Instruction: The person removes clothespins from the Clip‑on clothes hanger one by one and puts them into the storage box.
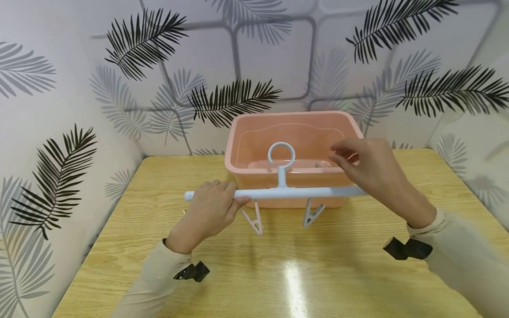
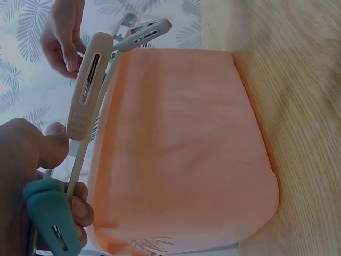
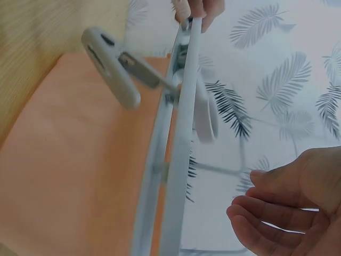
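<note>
A light blue bar-shaped hanger [image 1: 302,192] with a round hook [image 1: 281,155] is held level in front of the pink basin. My left hand [image 1: 210,205] grips it near its left end, thumb underneath. Clips hang from the bar: a whitish one [image 1: 256,218], a grey one [image 1: 312,214], and a teal one [image 2: 50,213] beside the left fingers. Over the basin's right side, close to the hanger's right end, hovers my right hand [image 1: 370,165]. Its fingers [image 3: 266,221] are loosely bent with nothing visible between them, apart from the bar in the right wrist view.
The pink basin [image 1: 292,170] stands on the wooden table [image 1: 246,269] near the back edge, with something small and unclear inside. Behind the table rises a wall [image 1: 270,57] with a leaf pattern. Black camera mounts [image 1: 192,271] sit on both sleeves.
</note>
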A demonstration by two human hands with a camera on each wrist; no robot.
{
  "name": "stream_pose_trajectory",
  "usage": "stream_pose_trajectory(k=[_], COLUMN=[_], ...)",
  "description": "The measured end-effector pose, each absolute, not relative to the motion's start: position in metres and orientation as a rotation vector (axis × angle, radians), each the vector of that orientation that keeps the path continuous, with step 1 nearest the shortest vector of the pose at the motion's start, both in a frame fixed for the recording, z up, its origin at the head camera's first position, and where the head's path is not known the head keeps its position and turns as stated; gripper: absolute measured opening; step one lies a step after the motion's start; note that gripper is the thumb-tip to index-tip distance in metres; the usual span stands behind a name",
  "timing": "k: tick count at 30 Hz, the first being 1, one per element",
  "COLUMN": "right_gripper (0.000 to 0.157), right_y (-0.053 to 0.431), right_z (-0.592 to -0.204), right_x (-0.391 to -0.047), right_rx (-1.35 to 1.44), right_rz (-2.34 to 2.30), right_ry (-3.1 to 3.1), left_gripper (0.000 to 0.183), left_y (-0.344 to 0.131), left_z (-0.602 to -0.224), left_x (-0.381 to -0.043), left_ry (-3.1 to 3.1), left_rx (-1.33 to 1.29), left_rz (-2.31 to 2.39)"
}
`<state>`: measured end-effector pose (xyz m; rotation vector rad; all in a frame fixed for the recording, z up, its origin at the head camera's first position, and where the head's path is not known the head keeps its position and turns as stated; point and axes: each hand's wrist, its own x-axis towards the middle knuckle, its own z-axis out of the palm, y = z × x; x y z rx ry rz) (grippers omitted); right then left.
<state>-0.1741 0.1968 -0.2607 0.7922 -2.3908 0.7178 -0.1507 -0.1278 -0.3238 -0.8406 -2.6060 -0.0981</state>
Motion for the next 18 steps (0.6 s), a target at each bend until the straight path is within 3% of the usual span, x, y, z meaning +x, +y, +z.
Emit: stream_pose_trajectory(k=[18], right_gripper=[0.018], right_y=[0.195], right_z=[-0.308], right_x=[-0.115], right_rx=[0.781], right_rz=[0.915], right_ry=[-2.328], left_gripper=[0.04], left_y=[-0.125], left_z=[-0.321], left_x=[-0.152], left_ry=[-2.598], left_rx=[-0.851], left_rz=[-0.104])
